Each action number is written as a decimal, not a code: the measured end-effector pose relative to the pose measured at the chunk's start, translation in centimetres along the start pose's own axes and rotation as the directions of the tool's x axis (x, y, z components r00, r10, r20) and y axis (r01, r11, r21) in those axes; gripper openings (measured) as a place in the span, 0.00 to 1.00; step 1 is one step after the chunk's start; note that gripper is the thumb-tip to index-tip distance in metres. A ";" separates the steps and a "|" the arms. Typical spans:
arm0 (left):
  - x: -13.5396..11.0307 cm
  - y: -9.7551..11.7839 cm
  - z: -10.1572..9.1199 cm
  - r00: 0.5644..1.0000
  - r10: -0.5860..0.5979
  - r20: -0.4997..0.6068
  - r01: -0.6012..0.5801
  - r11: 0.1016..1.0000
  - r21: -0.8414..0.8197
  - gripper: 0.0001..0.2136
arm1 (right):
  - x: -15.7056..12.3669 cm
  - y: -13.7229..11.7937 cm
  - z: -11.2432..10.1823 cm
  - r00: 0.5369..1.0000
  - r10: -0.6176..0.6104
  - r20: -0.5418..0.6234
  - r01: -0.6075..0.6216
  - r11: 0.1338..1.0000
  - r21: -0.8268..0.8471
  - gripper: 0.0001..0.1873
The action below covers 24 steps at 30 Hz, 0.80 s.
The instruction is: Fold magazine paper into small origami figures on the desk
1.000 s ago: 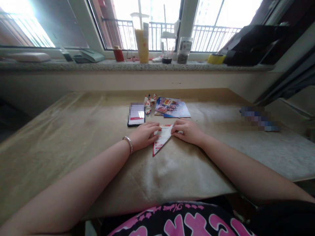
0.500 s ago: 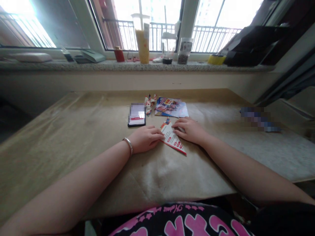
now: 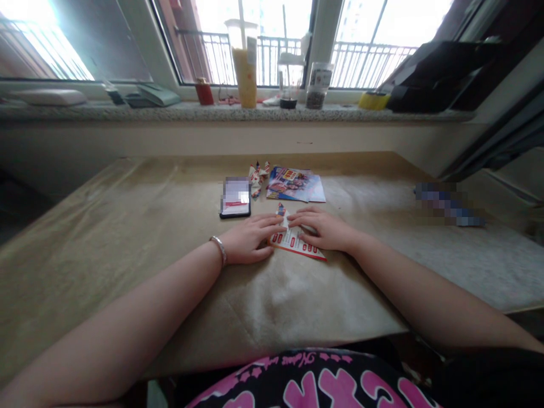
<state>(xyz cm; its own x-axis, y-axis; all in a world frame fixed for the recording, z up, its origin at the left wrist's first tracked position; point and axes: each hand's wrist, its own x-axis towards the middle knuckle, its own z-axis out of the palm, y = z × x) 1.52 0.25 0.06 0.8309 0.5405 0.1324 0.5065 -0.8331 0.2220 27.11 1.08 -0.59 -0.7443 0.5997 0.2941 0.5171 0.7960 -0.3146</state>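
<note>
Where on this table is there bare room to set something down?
Bare: the table left of the phone, and the stretch between the right hand and the blurred item. Crowded: around the folded paper, left hand, leaflets.

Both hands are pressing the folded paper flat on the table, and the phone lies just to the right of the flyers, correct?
Not quite. The head view shows the phone lying to the left of the flyers, with small folded paper pieces between them. The rest holds: the left hand and right hand both press the folded paper on the table.
</note>
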 end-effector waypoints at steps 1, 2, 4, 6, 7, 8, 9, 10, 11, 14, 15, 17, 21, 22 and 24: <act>0.0 0.0 0.0 1.000 -0.013 0.018 0.013 1.000 0.011 0.26 | 0.0 0.2 0.2 1.000 -0.009 0.005 0.009 1.000 0.020 0.17; 0.1 0.0 0.0 0.999 -0.031 0.035 0.030 0.999 0.025 0.27 | 0.0 0.3 0.3 1.000 -0.018 0.010 0.017 0.999 0.039 0.17; 0.2 0.1 0.1 0.995 -0.075 0.058 0.071 0.996 0.057 0.28 | 0.1 0.3 0.6 1.000 -0.029 0.011 0.028 0.998 0.064 0.16; 0.5 0.3 0.1 0.993 -0.108 0.053 0.103 0.991 0.086 0.28 | 0.2 0.1 0.7 1.000 -0.024 -0.001 0.024 0.998 0.063 0.16; 0.6 0.4 0.1 0.992 -0.115 0.044 0.110 0.989 0.100 0.27 | 0.3 -0.2 0.7 1.000 -0.014 -0.015 0.014 0.999 0.049 0.15; 0.7 0.5 0.0 0.992 -0.118 0.032 0.114 0.987 0.115 0.26 | 0.4 -0.5 0.6 1.000 -0.009 -0.008 0.009 0.999 0.031 0.13; 0.8 0.6 0.0 0.993 -0.120 0.019 0.117 0.985 0.129 0.25 | 0.5 -0.9 0.4 1.000 -0.007 0.010 0.007 1.000 0.008 0.12; 0.9 0.7 -0.1 0.993 -0.118 0.008 0.116 0.983 0.141 0.25 | 0.6 -1.3 0.3 1.000 0.004 0.009 -0.004 1.000 -0.017 0.14; 0.9 0.8 -0.2 0.993 -0.114 -0.001 0.113 0.982 0.151 0.24 | 0.6 -1.6 0.1 1.000 0.020 0.007 -0.020 0.999 -0.044 0.17; 1.0 1.1 -0.4 0.994 -0.108 -0.025 0.111 0.980 0.167 0.22 | 0.7 -2.5 -0.1 0.999 0.045 0.017 -0.043 0.993 -0.109 0.24; 1.0 1.2 -0.4 0.993 -0.111 -0.030 0.115 0.979 0.169 0.22 | 0.7 -2.7 0.0 0.999 0.050 0.018 -0.047 0.992 -0.119 0.25; 1.1 1.4 -0.3 0.990 -0.130 -0.046 0.136 0.976 0.172 0.22 | 0.7 -2.9 0.1 0.998 0.067 0.009 -0.065 0.991 -0.119 0.26; 1.3 1.7 0.1 0.978 -0.184 -0.093 0.196 0.970 0.143 0.21 | 0.8 -2.9 0.4 0.993 0.116 -0.019 -0.117 0.989 -0.093 0.23; 1.3 1.7 0.2 0.974 -0.199 -0.105 0.212 0.968 0.134 0.20 | 0.8 -2.9 0.4 0.993 0.116 -0.015 -0.117 0.989 -0.089 0.22; 1.4 1.8 0.4 0.969 -0.212 -0.124 0.227 0.966 0.126 0.18 | 0.8 -2.9 0.4 0.995 0.102 0.002 -0.102 0.991 -0.082 0.22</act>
<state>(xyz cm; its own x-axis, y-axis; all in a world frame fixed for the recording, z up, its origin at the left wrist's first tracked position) 3.66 -0.51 0.27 0.6697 0.7148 0.2016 0.7067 -0.6968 0.1228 24.85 -0.83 0.25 -0.6885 0.6776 0.2585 0.6230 0.7351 -0.2674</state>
